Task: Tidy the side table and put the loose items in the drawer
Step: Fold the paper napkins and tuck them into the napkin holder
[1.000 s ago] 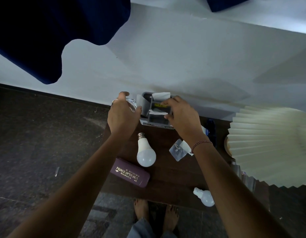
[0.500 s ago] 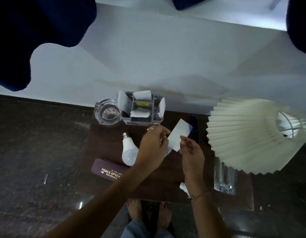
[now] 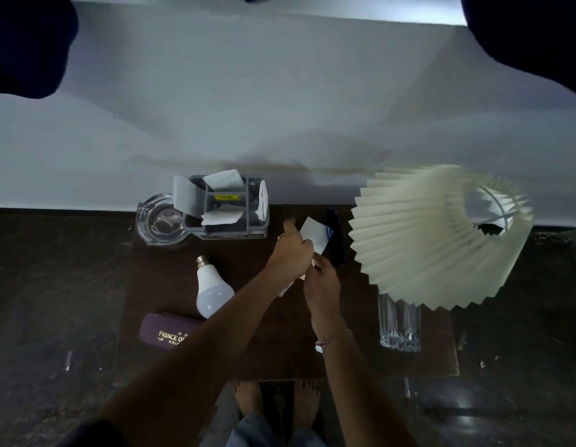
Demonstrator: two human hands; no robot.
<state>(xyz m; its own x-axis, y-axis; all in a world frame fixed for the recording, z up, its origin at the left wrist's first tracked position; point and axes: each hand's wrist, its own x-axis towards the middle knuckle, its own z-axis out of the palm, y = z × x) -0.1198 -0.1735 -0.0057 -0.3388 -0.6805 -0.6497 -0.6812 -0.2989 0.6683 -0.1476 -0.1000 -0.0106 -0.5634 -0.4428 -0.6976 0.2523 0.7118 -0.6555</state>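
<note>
Over the middle of the dark wooden side table [image 3: 280,350], my left hand [image 3: 291,253] and my right hand [image 3: 322,279] meet around a white paper slip [image 3: 314,233]. The left hand's fingers curl on the slip; the right hand pinches it from below. More white paper shows under the hands. A white light bulb [image 3: 212,291] lies to the left. A maroon spectacle case [image 3: 165,332] sits at the front left. A grey organiser tray [image 3: 228,227] with paper slips stands at the back. No drawer is in view.
A glass ashtray [image 3: 157,222] sits at the back left corner. A pleated cream lampshade [image 3: 441,233] overhangs the right side, above a cut-glass tumbler [image 3: 399,327]. A dark blue item [image 3: 335,237] lies beside the paper. My bare feet [image 3: 277,401] stand at the front edge.
Both hands left the ashtray and the organiser at the back and came to the table's middle, lifting a white paper slip. The view shifted right, showing more of the lampshade and the tumbler.
</note>
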